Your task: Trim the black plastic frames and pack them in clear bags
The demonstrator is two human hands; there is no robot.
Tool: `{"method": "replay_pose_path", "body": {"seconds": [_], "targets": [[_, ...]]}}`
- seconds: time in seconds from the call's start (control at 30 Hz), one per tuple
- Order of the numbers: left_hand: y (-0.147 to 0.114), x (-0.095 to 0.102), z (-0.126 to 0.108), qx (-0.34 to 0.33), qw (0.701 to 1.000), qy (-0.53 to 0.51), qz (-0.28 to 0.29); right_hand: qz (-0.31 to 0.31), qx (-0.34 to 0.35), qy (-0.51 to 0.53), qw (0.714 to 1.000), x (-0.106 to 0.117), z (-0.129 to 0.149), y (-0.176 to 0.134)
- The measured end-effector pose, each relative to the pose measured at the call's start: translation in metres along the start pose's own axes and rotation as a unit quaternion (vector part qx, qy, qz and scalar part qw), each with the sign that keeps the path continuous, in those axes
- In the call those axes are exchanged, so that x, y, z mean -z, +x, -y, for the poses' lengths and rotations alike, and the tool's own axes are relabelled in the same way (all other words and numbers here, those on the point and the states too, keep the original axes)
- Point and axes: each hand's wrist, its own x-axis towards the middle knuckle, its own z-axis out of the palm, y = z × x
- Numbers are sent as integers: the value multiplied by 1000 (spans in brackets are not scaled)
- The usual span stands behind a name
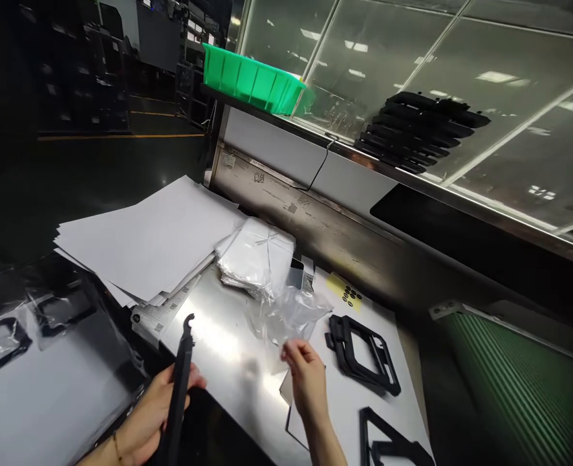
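Observation:
My left hand (147, 409) is wrapped round a long black plastic part (180, 388), seen edge-on, with a small hook at its upper end. The lower end of that part runs out of view. Over the metal table, the fingers of my right hand (310, 382) are pinched together at the near edge of a clear plastic bag (293, 317). Behind that bag lies a stack of folded clear bags (257, 252). To the right of my right hand, black plastic frames (347, 346) rest on a white sheet, and another black frame (367, 430) lies nearer.
White sheets (155, 226) are piled at the back left of the metal table (218, 343). Bagged black frames (5, 343) lie at far left. A green basket (252, 81) and stacked black parts (412, 129) stand on the ledge. A green ribbed surface (509, 382) is at right.

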Motion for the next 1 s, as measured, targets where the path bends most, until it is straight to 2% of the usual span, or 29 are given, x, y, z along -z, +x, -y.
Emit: {"method": "replay_pose_path", "body": {"seconds": [0.1, 0.2, 0.33, 0.4, 0.5, 0.67, 0.73, 0.83, 0.93, 1.0], "targets": [[15, -16, 11, 21, 999, 9, 29, 105, -60, 19, 992, -29, -7, -53], [31, -24, 25, 43, 997, 35, 47, 141, -123, 84, 979, -41, -5, -83], [37, -13, 31, 28, 995, 89, 30, 80, -151, 225, 959, -27, 6, -83], [32, 0, 26, 15, 992, 122, 26, 50, -155, 274, 948, -17, 11, -77], [16, 21, 7, -5, 983, 180, 43, 38, -171, 293, 940, -13, 15, -72], [-10, 44, -25, 13, 955, 272, 118, 83, -180, 238, 951, -36, 16, -68], [-10, 45, -26, 34, 945, 296, 138, 125, -175, 200, 956, -51, 16, -66], [-1, 43, -19, 57, 936, 306, 163, 219, -170, 131, 952, -68, 20, -64], [6, 49, -12, 78, 935, 298, 177, 312, -166, 57, 934, -69, 28, -68], [3, 57, -12, 82, 941, 289, 154, 334, -153, 12, 930, -58, 33, -77]]}}
